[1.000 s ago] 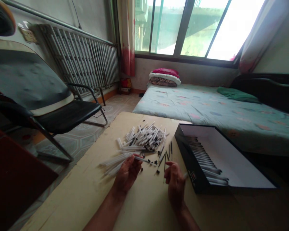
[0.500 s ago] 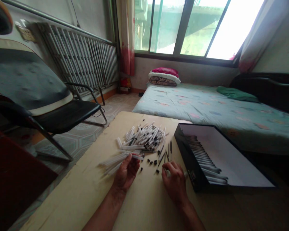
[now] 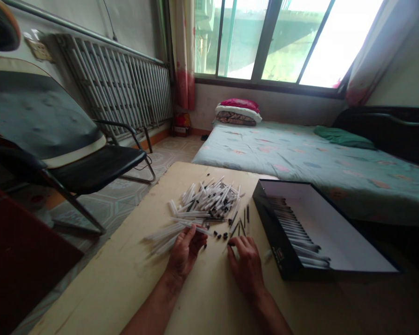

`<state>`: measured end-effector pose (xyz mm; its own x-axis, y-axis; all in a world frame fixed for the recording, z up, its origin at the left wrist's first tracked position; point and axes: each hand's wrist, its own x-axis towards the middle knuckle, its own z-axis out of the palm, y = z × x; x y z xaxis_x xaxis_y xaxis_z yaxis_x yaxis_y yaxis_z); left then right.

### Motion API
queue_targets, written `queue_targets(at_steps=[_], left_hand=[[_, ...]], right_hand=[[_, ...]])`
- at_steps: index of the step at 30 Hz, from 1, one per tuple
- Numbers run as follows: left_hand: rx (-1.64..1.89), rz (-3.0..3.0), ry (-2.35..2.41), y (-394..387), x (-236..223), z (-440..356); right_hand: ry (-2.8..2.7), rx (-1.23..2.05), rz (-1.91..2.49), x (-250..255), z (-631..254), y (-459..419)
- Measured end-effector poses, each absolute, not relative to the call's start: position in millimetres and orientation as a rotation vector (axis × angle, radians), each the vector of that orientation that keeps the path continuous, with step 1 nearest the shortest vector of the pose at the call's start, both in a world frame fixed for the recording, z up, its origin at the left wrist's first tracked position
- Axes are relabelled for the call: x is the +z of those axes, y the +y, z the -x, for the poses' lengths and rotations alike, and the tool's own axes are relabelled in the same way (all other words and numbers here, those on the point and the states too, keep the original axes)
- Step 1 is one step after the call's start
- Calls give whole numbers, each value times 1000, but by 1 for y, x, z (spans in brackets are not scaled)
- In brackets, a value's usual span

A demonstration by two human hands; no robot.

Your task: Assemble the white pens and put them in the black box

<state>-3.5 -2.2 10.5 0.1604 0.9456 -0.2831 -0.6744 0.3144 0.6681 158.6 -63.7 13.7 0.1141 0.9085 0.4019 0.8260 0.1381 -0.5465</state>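
My left hand [image 3: 184, 252] is closed around a translucent white pen barrel [image 3: 204, 231], its end pointing right. My right hand [image 3: 246, 264] rests low over the table, thumb and forefinger pinched on a small black pen plug [image 3: 230, 244], mostly hidden by the fingertips. Several more black plugs [image 3: 219, 236] lie between the hands. Dark thin refills [image 3: 245, 218] are just beyond my right hand. Left of my left hand, loose clear barrels [image 3: 162, 233] lie side by side. A heap of white pen parts [image 3: 214, 197] with black bits lies farther back.
A black-sided box [image 3: 356, 232] with a white inside stands at the right, holding a row of assembled-looking pens [image 3: 293, 228]. Beyond the pale table [image 3: 118, 279] is a bed [image 3: 282, 149]. A folding chair [image 3: 101, 163] stands at the left.
My right hand has shifted left and its fingertips have closed on a black plug that lay on the table. The left hand, still holding the barrel, has moved slightly right.
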Motion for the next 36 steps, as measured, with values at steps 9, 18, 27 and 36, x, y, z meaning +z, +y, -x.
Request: queue_targets(at_steps=[9, 18, 27, 36], left_hand=[[1123, -616, 718, -7, 13, -3], [1121, -631, 748, -8, 14, -2], [1119, -650, 730, -8, 13, -3], [1107, -716, 691, -9, 12, -3]], right_hand=[[-1369, 464, 1348, 14, -141, -64], [-1241, 563, 1360, 7, -142, -65], [-1235, 584, 1325, 6, -142, -64], [-1198, 661, 1328, 6, -143, -65]])
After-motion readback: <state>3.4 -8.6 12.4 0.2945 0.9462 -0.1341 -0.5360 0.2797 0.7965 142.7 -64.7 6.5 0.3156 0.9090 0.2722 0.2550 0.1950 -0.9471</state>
